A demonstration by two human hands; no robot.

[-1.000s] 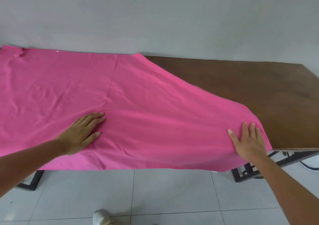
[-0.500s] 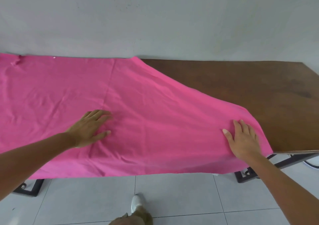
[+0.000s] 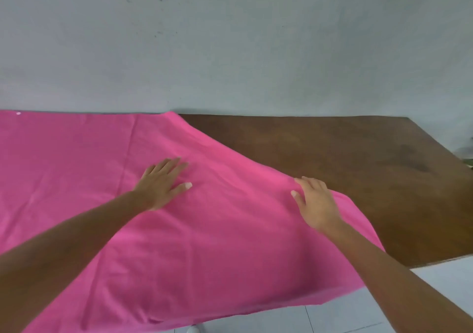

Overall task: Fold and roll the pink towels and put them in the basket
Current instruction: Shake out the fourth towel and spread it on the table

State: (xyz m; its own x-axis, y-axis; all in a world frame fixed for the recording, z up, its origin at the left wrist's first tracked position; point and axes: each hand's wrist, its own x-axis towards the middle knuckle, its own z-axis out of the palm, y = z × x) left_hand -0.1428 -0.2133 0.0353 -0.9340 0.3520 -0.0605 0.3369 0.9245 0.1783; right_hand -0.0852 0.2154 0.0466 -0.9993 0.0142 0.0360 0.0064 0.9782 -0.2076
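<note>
Pink towel (image 3: 230,243) is pressed flat under left hand (image 3: 158,187) and right hand (image 3: 317,204) — fingers (image 3: 174,165) straight, nothing gripped — probably for smoothing.

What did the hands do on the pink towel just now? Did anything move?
The left hand slid right, past the crease in the towel. The right hand slid from the near corner up along the slanted edge. Both stayed flat, gripping nothing. The towel stayed spread on the table.

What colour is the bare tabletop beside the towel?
Dark brown wood tabletop, seen in the head view.
</note>
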